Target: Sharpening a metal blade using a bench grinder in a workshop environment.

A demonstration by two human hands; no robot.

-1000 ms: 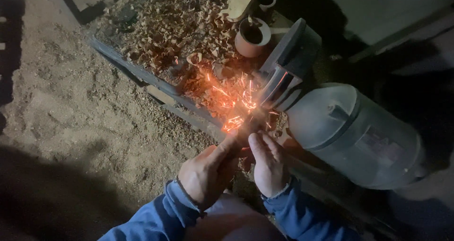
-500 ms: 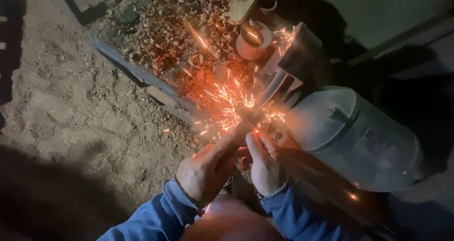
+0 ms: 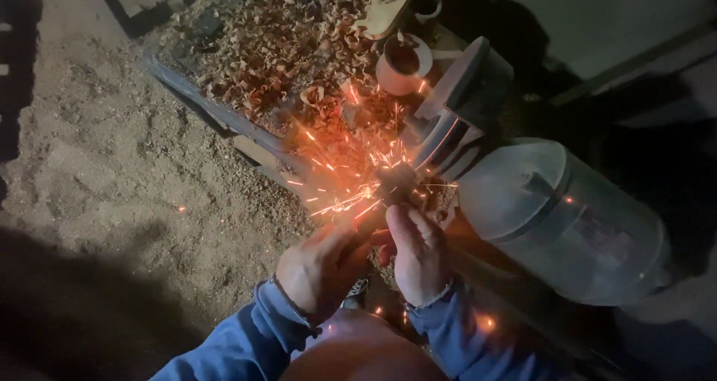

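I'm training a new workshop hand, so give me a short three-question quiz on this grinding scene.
1. True or false: sparks fly where the held tool meets the grinding wheel.
2. Which hand sits closer to the grey motor housing: A left hand, B right hand?
3. Fill in: the tray behind the sparks holds wood ____.

Key: 1 true; 2 B; 3 shavings.
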